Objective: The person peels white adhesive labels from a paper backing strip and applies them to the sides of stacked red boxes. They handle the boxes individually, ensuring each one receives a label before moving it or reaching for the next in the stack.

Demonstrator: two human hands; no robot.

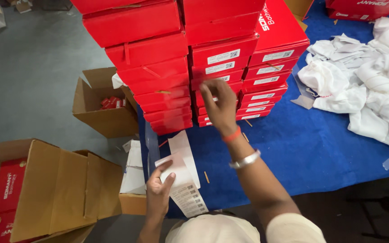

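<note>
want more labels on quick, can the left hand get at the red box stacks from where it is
Probably yes. The left hand holds the label sheet at the table edge, with only bare blue cloth before the red box stacks; the right hand already touches them.

**Label sheet and red box stacks, blue table**

Label sheet [183, 177]: white backing paper, long and narrow, with small printed code stickers along its lower end. It lies at the near edge of the table, upper part curled and lifted, lower end hanging just past the edge.

Red boxes [223, 67]: flat, rectangular cardboard, piled in three tight columns side by side. The middle and right columns show white stickers on their near end faces; the left column's faces are bare red. The stacks lean slightly.
</note>
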